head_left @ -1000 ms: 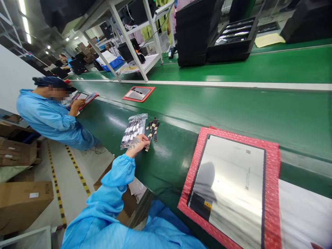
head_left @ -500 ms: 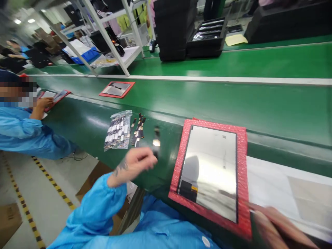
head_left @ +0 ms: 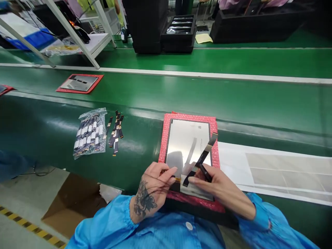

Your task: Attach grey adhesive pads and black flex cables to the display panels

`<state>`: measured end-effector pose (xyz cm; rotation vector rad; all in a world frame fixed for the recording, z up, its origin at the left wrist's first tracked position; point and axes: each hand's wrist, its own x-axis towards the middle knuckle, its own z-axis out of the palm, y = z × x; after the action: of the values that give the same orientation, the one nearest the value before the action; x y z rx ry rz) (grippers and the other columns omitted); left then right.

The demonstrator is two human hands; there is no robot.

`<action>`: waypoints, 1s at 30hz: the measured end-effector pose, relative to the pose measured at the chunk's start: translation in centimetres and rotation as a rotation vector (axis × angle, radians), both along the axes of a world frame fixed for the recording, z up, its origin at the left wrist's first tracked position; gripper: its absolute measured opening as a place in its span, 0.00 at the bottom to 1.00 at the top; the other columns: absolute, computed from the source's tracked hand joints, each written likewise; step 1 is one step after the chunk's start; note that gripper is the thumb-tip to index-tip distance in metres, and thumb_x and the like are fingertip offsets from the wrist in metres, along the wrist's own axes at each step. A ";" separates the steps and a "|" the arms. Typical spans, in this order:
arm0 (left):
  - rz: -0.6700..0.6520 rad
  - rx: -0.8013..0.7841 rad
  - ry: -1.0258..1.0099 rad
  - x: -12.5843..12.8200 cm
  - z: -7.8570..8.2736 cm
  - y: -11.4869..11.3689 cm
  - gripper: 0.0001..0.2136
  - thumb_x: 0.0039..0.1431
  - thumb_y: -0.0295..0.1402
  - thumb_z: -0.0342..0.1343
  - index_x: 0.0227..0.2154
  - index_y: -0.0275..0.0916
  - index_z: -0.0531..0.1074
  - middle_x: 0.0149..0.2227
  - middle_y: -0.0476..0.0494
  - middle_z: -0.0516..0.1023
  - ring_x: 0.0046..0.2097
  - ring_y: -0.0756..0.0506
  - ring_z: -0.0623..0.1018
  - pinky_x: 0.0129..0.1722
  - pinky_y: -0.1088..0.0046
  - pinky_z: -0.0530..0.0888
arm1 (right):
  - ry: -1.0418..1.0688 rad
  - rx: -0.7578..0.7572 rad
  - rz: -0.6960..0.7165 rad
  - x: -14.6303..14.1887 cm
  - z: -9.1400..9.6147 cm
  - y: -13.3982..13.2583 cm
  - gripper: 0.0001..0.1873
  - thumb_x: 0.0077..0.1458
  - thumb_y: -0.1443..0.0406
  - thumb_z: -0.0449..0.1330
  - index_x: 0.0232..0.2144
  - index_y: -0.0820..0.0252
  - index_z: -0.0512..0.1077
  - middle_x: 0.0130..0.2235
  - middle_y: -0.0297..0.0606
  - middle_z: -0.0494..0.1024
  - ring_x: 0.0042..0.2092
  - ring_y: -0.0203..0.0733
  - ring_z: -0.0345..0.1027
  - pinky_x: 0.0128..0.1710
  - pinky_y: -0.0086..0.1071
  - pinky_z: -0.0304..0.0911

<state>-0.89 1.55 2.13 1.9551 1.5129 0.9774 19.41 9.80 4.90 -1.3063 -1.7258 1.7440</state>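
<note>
A flat display panel (head_left: 188, 138), silver back up, lies on red bubble wrap (head_left: 163, 147) in front of me. My right hand (head_left: 211, 181) is closed over its lower part and pinches a black flex cable (head_left: 203, 157), which tilts up to the right. A short dark piece, its kind unclear, also shows at these fingers. My left hand (head_left: 155, 183) is at the panel's lower left, thumb and fingers pinched beside a small orange connector (head_left: 177, 180). What those fingertips hold, if anything, is hidden. Loose flex cables (head_left: 116, 129) lie to the left, next to a clear bag (head_left: 90, 133) of more cables.
A white sheet with grey panels (head_left: 233, 152) lies to the right. Another panel on red wrap (head_left: 80, 83) is farther back left. Black trays (head_left: 178, 34) and a white rack (head_left: 100, 45) stand behind. An open cardboard box (head_left: 70, 204) sits below the bench edge.
My left hand has moved right to the panel, and the flex cable it carried is now in my right hand. My right hand has come in over the panel. The view has turned right.
</note>
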 end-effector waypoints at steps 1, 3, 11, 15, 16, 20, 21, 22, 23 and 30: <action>0.027 0.103 0.092 0.1 -0.9 -0.5 0.14 0.66 0.30 0.49 0.50 0.40 0.76 0.41 0.40 0.77 0.43 0.44 0.74 0.43 0.66 0.73 | -0.031 0.092 0.007 0.0 -0.3 0.3 0.11 0.52 0.56 0.62 0.25 0.56 0.74 0.30 0.36 0.73 0.35 0.46 0.69 0.36 0.38 0.68; 0.038 0.211 0.182 0.4 -2.6 -1.6 0.15 0.66 0.30 0.50 0.52 0.42 0.75 0.42 0.40 0.75 0.45 0.43 0.73 0.46 0.63 0.72 | -0.141 0.265 0.023 -0.2 -0.9 0.6 0.08 0.54 0.61 0.58 0.29 0.56 0.77 0.37 0.41 0.75 0.41 0.49 0.71 0.41 0.41 0.68; 0.100 0.163 0.106 1.0 -4.3 -2.7 0.15 0.65 0.31 0.51 0.51 0.44 0.75 0.39 0.42 0.73 0.44 0.43 0.71 0.46 0.64 0.72 | -0.284 0.333 0.142 -1.6 -1.9 -0.1 0.11 0.59 0.68 0.52 0.27 0.56 0.70 0.39 0.42 0.71 0.39 0.45 0.71 0.38 0.37 0.71; 0.095 0.166 0.092 1.0 -4.0 -2.6 0.13 0.64 0.31 0.51 0.48 0.45 0.76 0.37 0.43 0.73 0.43 0.43 0.71 0.45 0.63 0.72 | -0.268 0.302 0.184 -1.8 -1.6 -0.1 0.10 0.59 0.71 0.53 0.29 0.55 0.71 0.39 0.40 0.71 0.38 0.44 0.71 0.37 0.36 0.71; 0.095 0.162 0.084 1.0 -4.0 -2.5 0.12 0.64 0.31 0.51 0.47 0.45 0.76 0.37 0.43 0.73 0.42 0.43 0.71 0.45 0.64 0.72 | -0.273 0.303 0.195 -1.9 -1.5 -0.1 0.10 0.58 0.72 0.53 0.29 0.55 0.71 0.39 0.40 0.70 0.38 0.43 0.71 0.37 0.36 0.71; 0.106 0.109 0.038 1.0 -3.5 -2.4 0.10 0.64 0.31 0.53 0.45 0.44 0.77 0.35 0.44 0.72 0.41 0.43 0.70 0.43 0.65 0.72 | -0.306 0.306 0.216 -2.0 -1.3 -0.2 0.11 0.57 0.73 0.54 0.26 0.56 0.68 0.38 0.38 0.70 0.35 0.41 0.70 0.35 0.34 0.70; 0.108 0.089 0.027 1.0 -3.4 -2.3 0.10 0.64 0.31 0.53 0.44 0.44 0.77 0.35 0.44 0.72 0.41 0.44 0.70 0.43 0.65 0.72 | -0.314 0.306 0.217 -2.1 -1.3 -0.2 0.11 0.56 0.74 0.54 0.25 0.56 0.67 0.37 0.38 0.70 0.35 0.41 0.70 0.35 0.34 0.70; 0.109 0.067 0.020 1.0 -3.2 -2.3 0.10 0.64 0.31 0.53 0.44 0.44 0.77 0.35 0.44 0.72 0.41 0.44 0.70 0.43 0.65 0.72 | -0.318 0.307 0.217 -2.1 -1.3 -0.3 0.11 0.56 0.74 0.54 0.25 0.56 0.67 0.37 0.37 0.70 0.35 0.41 0.70 0.34 0.34 0.69; 0.110 0.046 0.017 1.1 -3.0 -2.2 0.09 0.64 0.31 0.53 0.44 0.44 0.77 0.35 0.44 0.72 0.41 0.44 0.70 0.43 0.65 0.72 | -0.317 0.307 0.217 -2.1 -1.3 -0.3 0.11 0.55 0.74 0.54 0.25 0.56 0.67 0.37 0.37 0.70 0.35 0.41 0.70 0.34 0.33 0.69; 0.070 0.256 0.107 0.6 -2.9 -2.1 0.07 0.65 0.31 0.54 0.40 0.41 0.77 0.33 0.45 0.76 0.38 0.46 0.74 0.43 0.67 0.74 | -0.283 0.280 0.239 -2.1 -1.5 -0.6 0.11 0.55 0.74 0.52 0.25 0.56 0.66 0.37 0.38 0.69 0.36 0.43 0.70 0.35 0.35 0.68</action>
<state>-0.26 -0.51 -0.75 2.1741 1.5901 1.1630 17.33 9.22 3.42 -1.3130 -2.2723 1.4130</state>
